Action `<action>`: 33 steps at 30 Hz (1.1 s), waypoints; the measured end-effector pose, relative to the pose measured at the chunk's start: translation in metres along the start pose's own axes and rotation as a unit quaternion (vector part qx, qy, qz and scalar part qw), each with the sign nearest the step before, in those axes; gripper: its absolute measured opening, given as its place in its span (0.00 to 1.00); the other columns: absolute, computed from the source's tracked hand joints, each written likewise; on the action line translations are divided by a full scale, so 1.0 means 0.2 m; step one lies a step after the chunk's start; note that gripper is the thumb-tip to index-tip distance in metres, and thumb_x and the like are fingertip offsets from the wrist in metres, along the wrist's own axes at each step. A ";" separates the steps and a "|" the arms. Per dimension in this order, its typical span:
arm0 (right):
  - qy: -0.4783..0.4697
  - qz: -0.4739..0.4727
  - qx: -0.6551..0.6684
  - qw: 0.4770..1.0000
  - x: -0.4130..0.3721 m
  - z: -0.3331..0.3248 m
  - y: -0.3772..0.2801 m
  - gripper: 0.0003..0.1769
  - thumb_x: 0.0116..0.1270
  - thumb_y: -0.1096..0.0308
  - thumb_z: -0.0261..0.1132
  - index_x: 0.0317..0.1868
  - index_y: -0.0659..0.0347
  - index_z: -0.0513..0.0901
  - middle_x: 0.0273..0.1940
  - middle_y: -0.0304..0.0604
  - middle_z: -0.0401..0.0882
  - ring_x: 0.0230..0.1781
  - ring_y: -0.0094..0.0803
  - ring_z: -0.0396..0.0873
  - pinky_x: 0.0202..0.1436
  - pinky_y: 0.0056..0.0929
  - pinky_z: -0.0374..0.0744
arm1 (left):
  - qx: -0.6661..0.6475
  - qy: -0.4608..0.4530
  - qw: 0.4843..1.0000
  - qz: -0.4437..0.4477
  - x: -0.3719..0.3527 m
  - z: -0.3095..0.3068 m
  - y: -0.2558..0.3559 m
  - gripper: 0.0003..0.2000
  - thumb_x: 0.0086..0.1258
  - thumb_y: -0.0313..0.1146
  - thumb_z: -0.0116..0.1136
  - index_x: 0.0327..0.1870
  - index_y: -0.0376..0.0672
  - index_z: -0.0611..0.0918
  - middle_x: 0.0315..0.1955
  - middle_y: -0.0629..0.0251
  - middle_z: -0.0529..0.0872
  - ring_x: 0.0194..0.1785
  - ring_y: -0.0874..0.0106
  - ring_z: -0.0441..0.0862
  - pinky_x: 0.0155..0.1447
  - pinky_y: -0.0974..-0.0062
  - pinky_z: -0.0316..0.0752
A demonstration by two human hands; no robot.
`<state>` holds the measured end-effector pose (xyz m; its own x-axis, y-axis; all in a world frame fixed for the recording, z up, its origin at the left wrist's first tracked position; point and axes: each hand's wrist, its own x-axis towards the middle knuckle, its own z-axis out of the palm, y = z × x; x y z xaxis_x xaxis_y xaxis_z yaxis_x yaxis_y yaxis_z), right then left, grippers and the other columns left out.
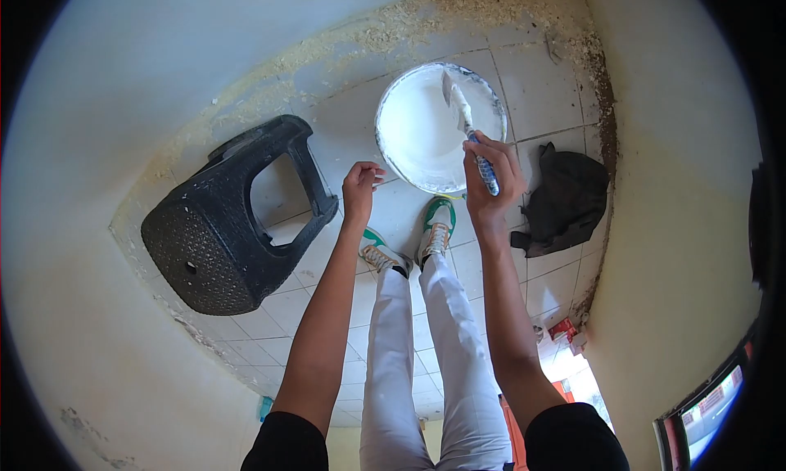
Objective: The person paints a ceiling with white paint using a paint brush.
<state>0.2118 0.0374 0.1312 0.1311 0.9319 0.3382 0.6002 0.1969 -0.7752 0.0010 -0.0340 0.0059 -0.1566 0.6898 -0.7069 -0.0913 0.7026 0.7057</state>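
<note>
My right hand (495,170) is closed around the blue-and-white handle of a small trowel (460,107). White material coats its neck, and its greyish blade hangs over a round bucket (381,133). Inside the bucket is a smooth white paste (417,135). To the lower left of the bucket, my left hand (360,189) hovers with loosely bent fingers slightly apart, and nothing shows in it. The bucket stands on the tiled floor just ahead of my shoes.
A black plastic stool (221,234) lies on its side at left. Right of the bucket is a crumpled black cloth or bag (565,197). Pale crumbs (426,17) line the wall's foot. A red object (563,329) sits farther back near the right wall (671,184).
</note>
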 end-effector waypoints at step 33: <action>-0.102 0.087 0.003 0.991 -0.28 0.19 0.35 0.15 0.57 0.86 0.66 0.45 0.64 0.83 0.42 0.50 0.82 0.41 0.46 0.83 0.45 0.39 0.80 | -0.003 -0.004 0.998 0.070 0.04 0.05 0.19 0.06 0.78 0.27 0.51 0.49 0.43 0.81 0.46 0.69 0.87 0.47 0.75 0.83 0.48 0.76 0.74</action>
<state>0.2166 0.0099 0.0374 0.0704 0.9939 0.0850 0.5775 0.0288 -0.8159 0.0055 0.0002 0.0268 -0.1595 0.7827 -0.6017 -0.0760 0.5979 0.7979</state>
